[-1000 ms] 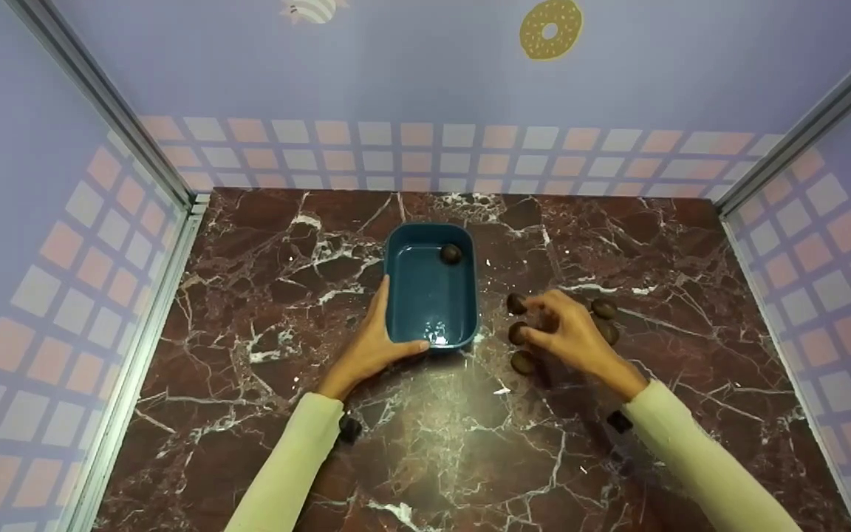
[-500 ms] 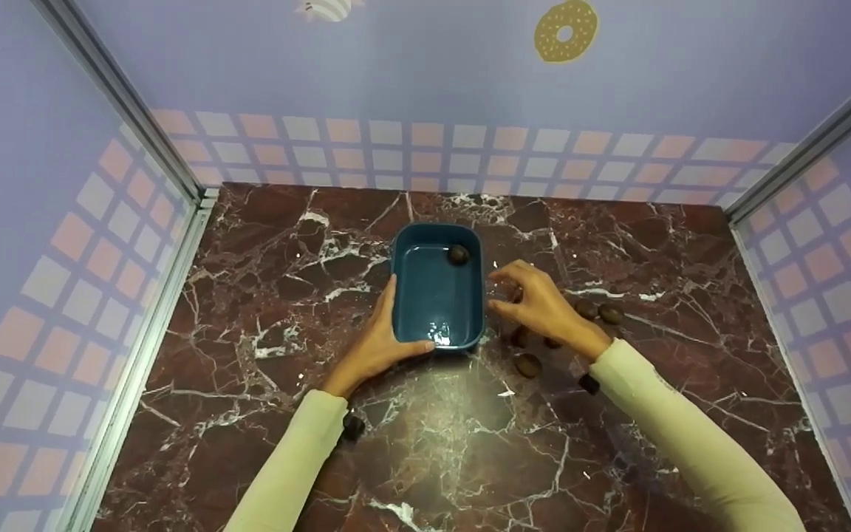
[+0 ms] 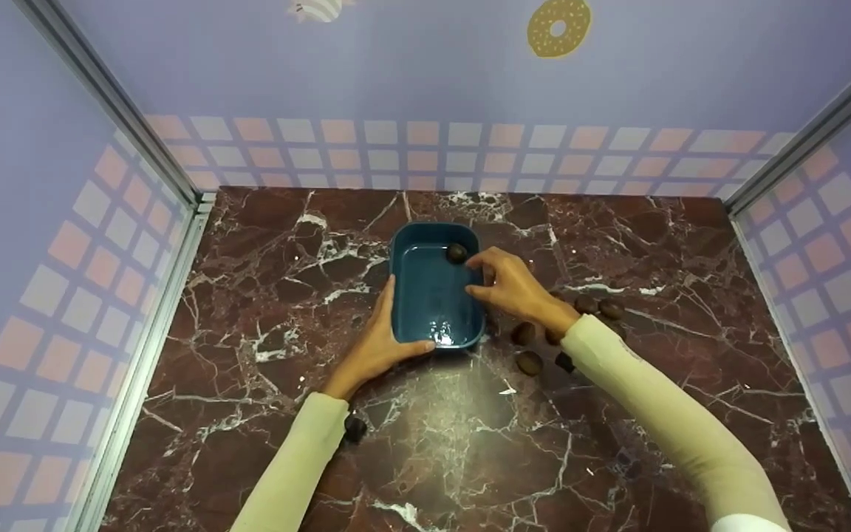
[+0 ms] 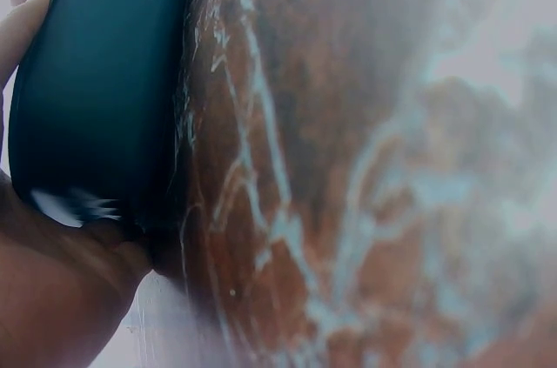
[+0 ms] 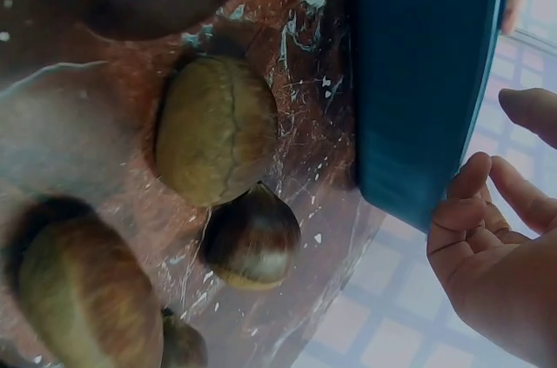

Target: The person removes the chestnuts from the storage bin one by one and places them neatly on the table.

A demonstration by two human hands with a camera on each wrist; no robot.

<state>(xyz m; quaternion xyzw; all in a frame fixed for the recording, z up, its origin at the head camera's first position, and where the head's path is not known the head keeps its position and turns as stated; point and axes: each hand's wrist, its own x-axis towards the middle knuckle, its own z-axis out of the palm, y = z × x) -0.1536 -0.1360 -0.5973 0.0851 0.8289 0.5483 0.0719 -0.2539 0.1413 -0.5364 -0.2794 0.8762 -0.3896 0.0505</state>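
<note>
My left hand [image 3: 374,343] holds the blue rectangular dish [image 3: 429,295] at its near left corner, thumb along the near end and fingers along the left side. A brown chestnut [image 3: 456,253] lies inside at the far right. My right hand [image 3: 510,287] is over the dish's right rim, with thumb and forefinger curved towards each other. In the right wrist view a gap shows between the thumb [image 5: 529,114] and fingers [image 5: 466,203]; the palm side is partly hidden, and I cannot tell whether a chestnut is in it.
Several chestnuts lie to the right of the dish, among them a near chestnut [image 3: 529,362] and a farther chestnut [image 3: 610,309]. The glossy red-brown marble tabletop [image 3: 285,458] is bounded by a tiled-pattern back wall [image 3: 425,155] and side walls.
My right hand has moved left from among the chestnuts to the dish's right rim. My left hand keeps its hold on the dish, and the chestnut inside has stayed in place.
</note>
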